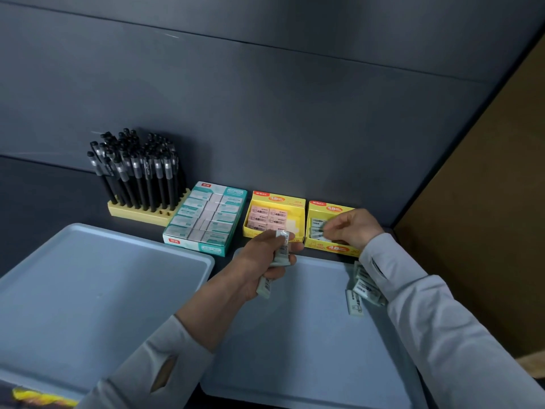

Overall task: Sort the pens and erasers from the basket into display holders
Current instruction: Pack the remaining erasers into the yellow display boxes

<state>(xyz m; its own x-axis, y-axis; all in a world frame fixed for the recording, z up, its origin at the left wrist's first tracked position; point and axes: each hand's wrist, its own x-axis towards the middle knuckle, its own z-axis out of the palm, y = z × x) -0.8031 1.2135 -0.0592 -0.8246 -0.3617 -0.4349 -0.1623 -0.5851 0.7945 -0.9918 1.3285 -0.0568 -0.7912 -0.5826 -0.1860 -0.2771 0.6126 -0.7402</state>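
Standing along the dark wall are a wooden holder [138,214] full of black pens [138,169], a teal box [206,222] and 2 yellow boxes, with a left tray [88,284] and a right tray [295,335] in front. The left hand [265,261] is curled round a stack of wrapped white erasers [280,255], hiding the front wall of the middle yellow box [290,202], which holds pink erasers [267,216]. The right hand [351,228] reaches into the right yellow box [333,248], fingertips pinching a white eraser [318,224] with dark print; loose erasers [364,289] like it lie on the right tray beside the sleeve.

pen holder [147,214] left of eraser boxes [274,219]
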